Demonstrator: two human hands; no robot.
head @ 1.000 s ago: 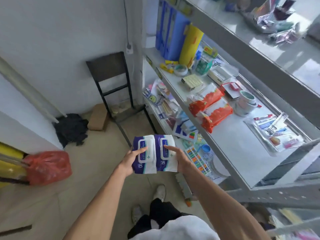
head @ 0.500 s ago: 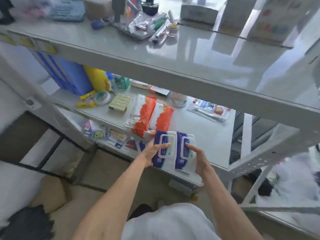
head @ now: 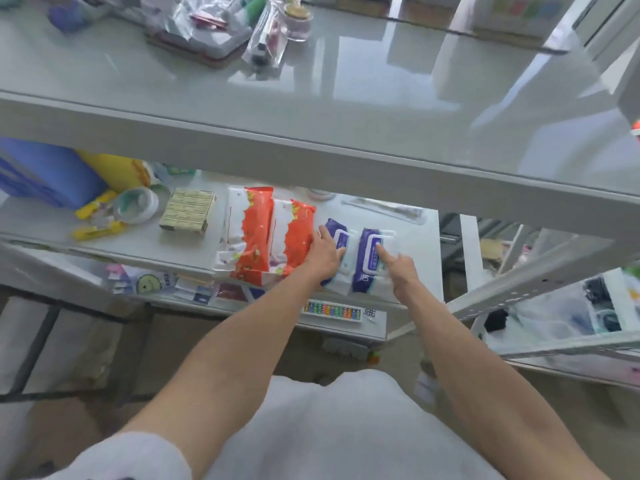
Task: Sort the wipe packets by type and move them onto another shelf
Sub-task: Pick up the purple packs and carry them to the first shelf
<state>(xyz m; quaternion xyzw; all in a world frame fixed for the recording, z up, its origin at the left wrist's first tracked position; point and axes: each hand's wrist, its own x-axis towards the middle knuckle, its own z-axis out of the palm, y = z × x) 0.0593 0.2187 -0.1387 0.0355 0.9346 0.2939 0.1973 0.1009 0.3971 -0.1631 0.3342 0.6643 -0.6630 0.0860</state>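
Observation:
Two purple-and-white wipe packets lie side by side on the middle shelf [head: 415, 230], the left packet [head: 341, 237] and the right packet [head: 372, 258]. My left hand [head: 323, 252] grips the left packet from its left side. My right hand [head: 398, 270] holds the right packet, index finger stretched over its lid. Just left of them two orange-and-white wipe packets [head: 273, 237] lie together on the same shelf, touching my left hand.
The middle shelf also holds a box of small cartons [head: 188, 214], a tape roll [head: 136, 204], blue folders [head: 45, 176] and a yellow folder. The glossy top shelf [head: 346, 109] overhangs and carries plastic bags. A lower shelf holds stationery [head: 332, 310].
I turned from the floor towards the rack and carried both purple packets forward onto the middle shelf, setting them down beside the orange packets.

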